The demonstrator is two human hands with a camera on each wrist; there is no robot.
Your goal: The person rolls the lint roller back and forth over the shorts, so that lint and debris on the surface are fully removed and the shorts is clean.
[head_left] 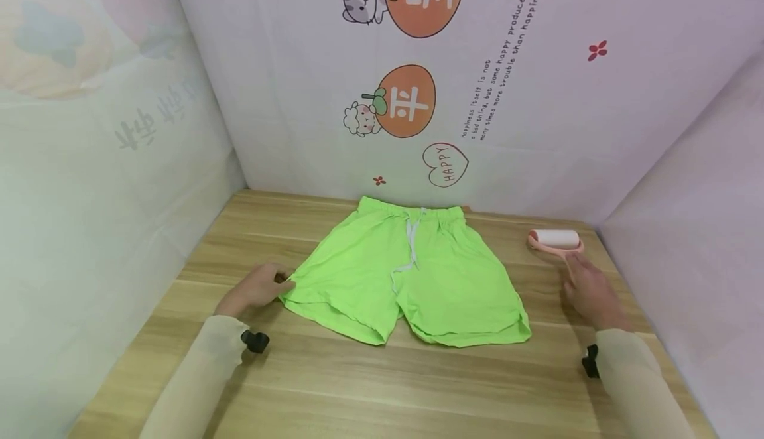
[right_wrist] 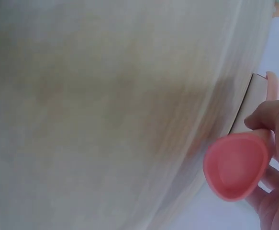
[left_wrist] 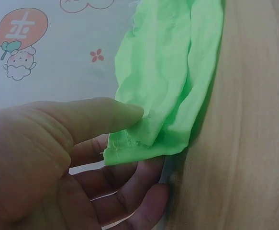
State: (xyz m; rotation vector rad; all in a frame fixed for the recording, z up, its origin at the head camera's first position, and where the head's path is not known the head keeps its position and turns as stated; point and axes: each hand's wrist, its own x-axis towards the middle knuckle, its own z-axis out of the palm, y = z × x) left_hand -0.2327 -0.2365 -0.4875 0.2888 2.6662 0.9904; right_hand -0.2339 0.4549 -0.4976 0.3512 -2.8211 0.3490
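Bright green shorts (head_left: 453, 280) lie spread flat on the wooden table, waistband toward the back wall, with a white drawstring (head_left: 412, 240) trailing down the front. At the left leg opening my left hand (head_left: 262, 285) pinches the corner of the hem. The left wrist view shows the thumb on top of the green cloth (left_wrist: 153, 81) and the other fingers beneath it. On the right, my right hand (head_left: 593, 293) grips the pink handle (right_wrist: 236, 165) of a lint roller (head_left: 556, 239). Its white roll points toward the back wall side, apart from the shorts.
The wooden table (head_left: 370, 392) is bounded by a printed cloth wall (head_left: 525, 160) at the back and pale cloth walls on the left (head_left: 119, 227) and right (head_left: 704, 193). Shorts and roller both lie toward the back edge.
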